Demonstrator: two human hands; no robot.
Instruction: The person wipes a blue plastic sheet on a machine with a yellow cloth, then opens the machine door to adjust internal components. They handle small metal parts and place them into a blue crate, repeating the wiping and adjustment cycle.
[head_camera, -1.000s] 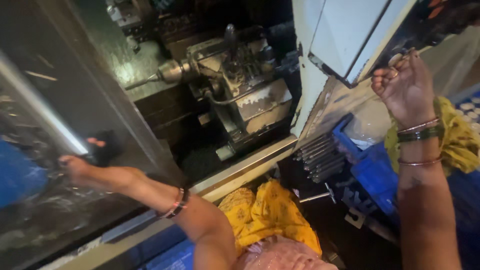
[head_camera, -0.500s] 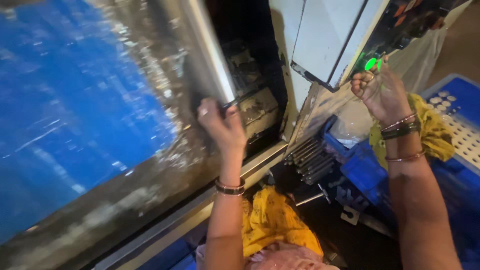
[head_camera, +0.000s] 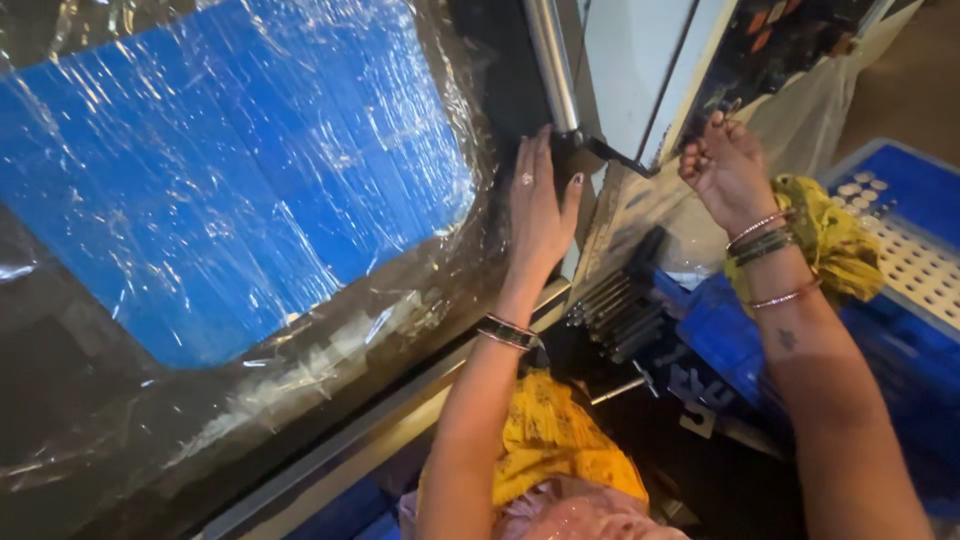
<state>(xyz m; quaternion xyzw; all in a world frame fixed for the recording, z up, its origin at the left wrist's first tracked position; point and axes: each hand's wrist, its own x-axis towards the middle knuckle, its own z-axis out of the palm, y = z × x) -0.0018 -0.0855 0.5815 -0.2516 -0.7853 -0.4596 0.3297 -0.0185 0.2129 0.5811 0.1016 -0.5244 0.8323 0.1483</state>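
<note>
— Left hand (head_camera: 540, 205), where is it?

— Flat against the right edge of the sliding door (head_camera: 250, 200), fingers straight and close together, tips up by the lower end of the shiny metal handle bar (head_camera: 552, 60). The palm presses on the dark frame; it is not wrapped around anything. A bangle (head_camera: 508, 332) sits on that wrist.

— And the door itself?

— It fills the left and middle of the view. Its window shows blue under crinkled clear plastic film, and its right edge meets the machine's pale panel (head_camera: 625, 70).

— What about the right hand (head_camera: 728, 165)?

— Raised at the lower edge of the control panel (head_camera: 775, 40), at the top right. The fingers are curled and bunched together, tips up near the panel; whether they pinch something I cannot tell. Several bangles (head_camera: 762, 240) ring that wrist.

— Anything around it?

— A yellow cloth (head_camera: 830, 235) lies just beside the wrist, on the rim of a blue crate (head_camera: 900, 180) holding a white tray of small round parts (head_camera: 915, 260). Below, between the arms, dark metal rods (head_camera: 615, 310) lie in a bundle.
</note>
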